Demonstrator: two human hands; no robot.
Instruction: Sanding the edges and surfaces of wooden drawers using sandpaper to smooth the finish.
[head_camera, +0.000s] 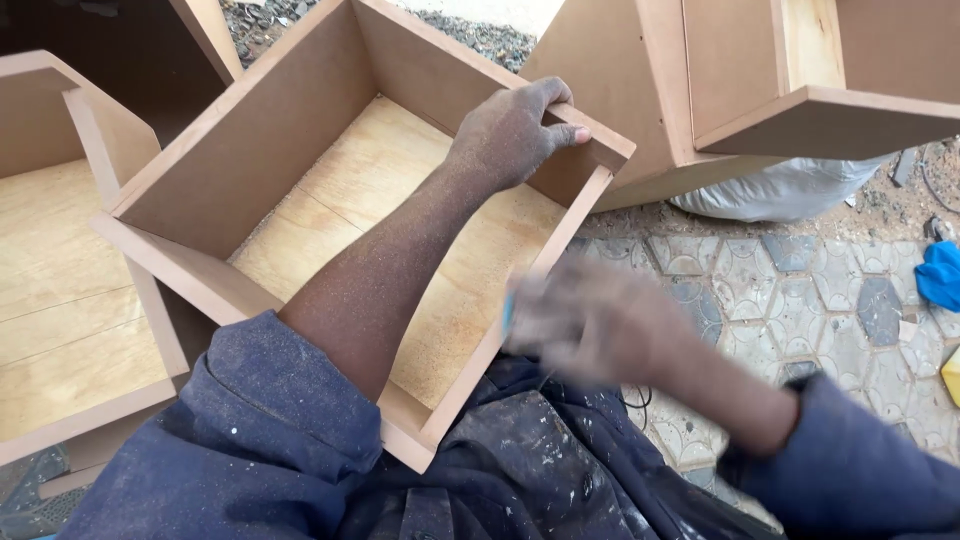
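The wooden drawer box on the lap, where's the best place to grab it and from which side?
Probably the far wall's top edge, from above: the wooden drawer box sits open side up, rim exposed. The left hand already hooks there; the blurred right hand works the right wall.

At my left stands another open wooden box (60, 270) with a pale plywood bottom. In front of me, at the upper right, there is a bigger brown cabinet piece (760, 90), and a white plastic bag (780, 190) lies under its edge. The floor (800, 300) has grey patterned paving. A blue cloth (940, 272) lies at the right edge, near gravel (480, 40).
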